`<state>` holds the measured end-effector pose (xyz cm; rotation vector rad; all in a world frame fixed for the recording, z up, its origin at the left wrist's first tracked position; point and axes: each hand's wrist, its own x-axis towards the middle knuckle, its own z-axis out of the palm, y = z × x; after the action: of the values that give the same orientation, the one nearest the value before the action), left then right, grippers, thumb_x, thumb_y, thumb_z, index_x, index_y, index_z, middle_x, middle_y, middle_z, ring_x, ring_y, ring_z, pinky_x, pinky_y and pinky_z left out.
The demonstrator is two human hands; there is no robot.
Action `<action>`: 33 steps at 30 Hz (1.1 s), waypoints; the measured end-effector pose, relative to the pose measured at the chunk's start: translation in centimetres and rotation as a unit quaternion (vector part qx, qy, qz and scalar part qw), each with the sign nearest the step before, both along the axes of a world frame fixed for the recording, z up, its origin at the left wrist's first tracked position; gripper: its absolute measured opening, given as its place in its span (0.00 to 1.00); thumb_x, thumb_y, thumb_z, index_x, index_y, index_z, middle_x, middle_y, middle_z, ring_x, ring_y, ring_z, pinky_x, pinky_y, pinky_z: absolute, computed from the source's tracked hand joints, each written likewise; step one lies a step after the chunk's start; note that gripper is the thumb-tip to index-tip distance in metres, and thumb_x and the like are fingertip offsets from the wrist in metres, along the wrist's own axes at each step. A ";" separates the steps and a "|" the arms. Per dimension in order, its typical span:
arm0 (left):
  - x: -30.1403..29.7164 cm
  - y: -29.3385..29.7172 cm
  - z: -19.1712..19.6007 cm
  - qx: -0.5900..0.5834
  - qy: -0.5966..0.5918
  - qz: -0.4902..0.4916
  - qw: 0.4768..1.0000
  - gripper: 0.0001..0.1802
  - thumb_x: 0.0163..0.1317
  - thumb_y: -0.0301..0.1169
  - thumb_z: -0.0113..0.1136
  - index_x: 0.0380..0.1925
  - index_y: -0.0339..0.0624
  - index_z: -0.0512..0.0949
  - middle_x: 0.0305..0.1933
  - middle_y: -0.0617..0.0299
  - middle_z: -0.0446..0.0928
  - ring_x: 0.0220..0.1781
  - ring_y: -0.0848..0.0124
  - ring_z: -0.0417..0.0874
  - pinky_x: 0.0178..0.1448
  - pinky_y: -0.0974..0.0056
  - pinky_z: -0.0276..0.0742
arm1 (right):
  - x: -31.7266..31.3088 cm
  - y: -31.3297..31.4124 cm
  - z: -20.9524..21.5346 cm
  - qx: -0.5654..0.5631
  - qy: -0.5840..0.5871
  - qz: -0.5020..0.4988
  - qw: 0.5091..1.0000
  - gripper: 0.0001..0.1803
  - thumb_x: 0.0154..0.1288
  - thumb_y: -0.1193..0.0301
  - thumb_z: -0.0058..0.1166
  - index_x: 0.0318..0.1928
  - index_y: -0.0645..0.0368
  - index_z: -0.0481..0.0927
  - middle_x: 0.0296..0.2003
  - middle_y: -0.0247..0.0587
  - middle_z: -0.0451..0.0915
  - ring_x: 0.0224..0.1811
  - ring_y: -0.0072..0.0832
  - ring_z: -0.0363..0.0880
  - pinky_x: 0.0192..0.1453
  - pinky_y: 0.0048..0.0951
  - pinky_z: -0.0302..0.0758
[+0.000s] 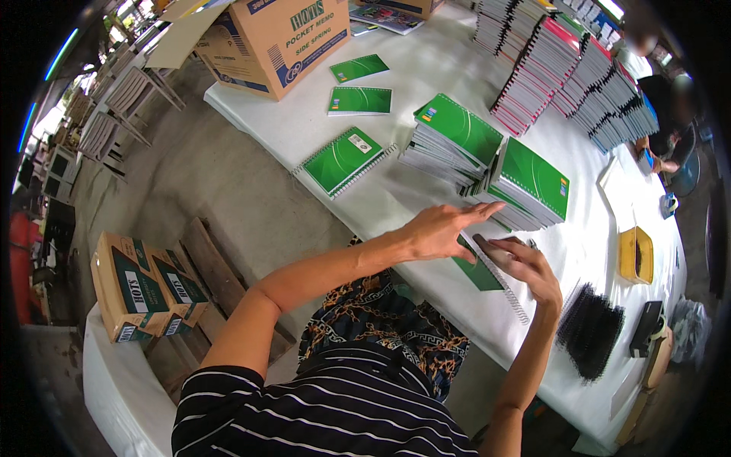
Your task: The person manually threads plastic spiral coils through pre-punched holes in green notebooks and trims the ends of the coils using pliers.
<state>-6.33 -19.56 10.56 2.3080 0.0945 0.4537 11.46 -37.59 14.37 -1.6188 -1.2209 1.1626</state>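
Note:
A green wire-bound notebook (483,273) lies at the table's near edge, partly covered by my hands. My left hand (442,232) is over its far end, fingers stretched toward the notebook stack and thumb apart, reaching down beside the cover. My right hand (531,268) bends its fingers at the far end of the wire edge, seemingly gripping the notebook there; the exact contact is partly hidden. Just beyond my hands stand two adjoining piles of green notebooks, the left pile (461,131) and the right pile (533,179).
Another green wire-bound notebook (343,161) lies to the left, with two thin green notebooks (360,100) beyond. Several tall notebook stacks (537,72) stand far right. Black binding coils (591,332) and a yellow tray (635,255) are at right. A large carton (274,46) sits far left.

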 end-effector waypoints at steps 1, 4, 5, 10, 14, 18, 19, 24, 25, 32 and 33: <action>-0.2 -0.3 -0.1 -0.041 0.006 0.007 0.999 0.62 0.43 0.36 0.78 0.76 0.65 0.49 0.69 0.56 0.71 0.56 0.54 0.82 0.58 0.56 0.81 | 0.7 -1.1 -1.1 0.079 0.090 -0.004 0.993 0.45 0.57 0.40 0.55 0.57 0.72 0.78 0.55 0.54 0.77 0.60 0.44 0.74 0.68 0.41 0.65; 0.2 -1.3 -0.5 -0.160 0.036 0.003 0.987 0.63 0.43 0.31 0.78 0.77 0.58 0.48 0.69 0.58 0.72 0.63 0.57 0.78 0.63 0.57 0.79 | 1.0 -1.7 -1.3 0.085 0.064 0.000 0.994 0.44 0.58 0.41 0.55 0.57 0.72 0.78 0.54 0.54 0.78 0.58 0.43 0.75 0.67 0.39 0.65; 0.1 -1.5 -1.6 -0.181 -0.012 0.000 0.983 0.62 0.43 0.30 0.78 0.77 0.57 0.49 0.68 0.59 0.72 0.64 0.59 0.78 0.63 0.57 0.78 | 0.7 -0.6 -0.1 0.022 -0.003 0.010 1.000 0.44 0.58 0.41 0.54 0.57 0.72 0.78 0.55 0.54 0.78 0.58 0.43 0.75 0.67 0.39 0.65; 0.2 -2.4 -3.7 -0.246 -0.093 -0.003 0.965 0.57 0.45 0.27 0.77 0.75 0.50 0.55 0.70 0.60 0.71 0.68 0.64 0.75 0.69 0.56 0.74 | 1.5 -1.8 -1.1 0.080 0.101 0.033 0.991 0.37 0.60 0.50 0.56 0.58 0.70 0.78 0.59 0.55 0.76 0.60 0.46 0.76 0.67 0.40 0.69; 0.2 -2.8 -3.4 -0.264 -0.086 0.017 0.960 0.56 0.44 0.26 0.77 0.74 0.50 0.56 0.70 0.58 0.70 0.68 0.64 0.75 0.72 0.56 0.72 | 1.2 -0.9 -0.2 0.046 -0.010 0.034 0.998 0.32 0.64 0.50 0.54 0.61 0.58 0.79 0.51 0.46 0.79 0.49 0.36 0.77 0.54 0.33 0.70; 0.1 -3.1 -3.5 -0.225 -0.085 0.028 0.970 0.60 0.45 0.28 0.77 0.76 0.60 0.49 0.64 0.57 0.77 0.64 0.57 0.78 0.65 0.57 0.78 | 0.3 -0.3 0.1 -0.032 -0.095 0.024 0.995 0.33 0.62 0.50 0.58 0.60 0.61 0.79 0.52 0.46 0.79 0.50 0.36 0.76 0.54 0.33 0.71; 0.1 -3.3 -3.4 -0.230 -0.086 0.030 0.969 0.61 0.45 0.27 0.77 0.76 0.59 0.49 0.64 0.57 0.77 0.63 0.60 0.79 0.64 0.58 0.79 | 0.7 -0.5 -0.7 0.019 -0.045 0.024 0.999 0.31 0.64 0.52 0.57 0.60 0.61 0.79 0.52 0.46 0.80 0.49 0.35 0.77 0.53 0.33 0.72; 0.0 -3.2 -3.5 -0.236 -0.059 0.034 0.969 0.63 0.46 0.25 0.77 0.77 0.57 0.46 0.64 0.57 0.77 0.62 0.65 0.81 0.60 0.62 0.78 | 0.2 -0.8 0.1 0.090 -0.033 0.044 0.994 0.30 0.66 0.52 0.56 0.60 0.61 0.79 0.50 0.46 0.83 0.47 0.36 0.80 0.53 0.35 0.74; 0.1 -3.1 -3.6 -0.242 -0.052 0.032 0.968 0.63 0.46 0.25 0.77 0.77 0.57 0.45 0.64 0.57 0.77 0.62 0.66 0.81 0.60 0.62 0.78 | 0.1 -0.5 0.3 0.050 -0.072 0.027 0.996 0.30 0.66 0.52 0.56 0.60 0.61 0.79 0.50 0.46 0.83 0.47 0.36 0.80 0.54 0.35 0.74; 0.3 -2.4 -3.6 -0.263 -0.002 0.015 0.965 0.65 0.47 0.25 0.77 0.78 0.56 0.40 0.66 0.55 0.75 0.64 0.67 0.78 0.63 0.62 0.76 | -0.2 -1.3 -0.1 0.018 -0.064 0.002 0.998 0.31 0.67 0.50 0.54 0.60 0.61 0.79 0.50 0.48 0.82 0.48 0.38 0.79 0.55 0.35 0.73; 0.3 -2.3 -3.6 -0.273 -0.006 0.006 0.962 0.63 0.49 0.27 0.77 0.78 0.54 0.42 0.67 0.54 0.74 0.66 0.66 0.76 0.64 0.61 0.75 | -0.1 -1.5 -0.1 0.038 -0.047 0.005 0.998 0.32 0.67 0.49 0.52 0.60 0.62 0.79 0.50 0.49 0.82 0.49 0.38 0.79 0.56 0.36 0.73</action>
<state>-5.99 -21.86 6.97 1.7623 0.2014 0.3893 11.38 -39.10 14.32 -1.6274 -1.3186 1.0445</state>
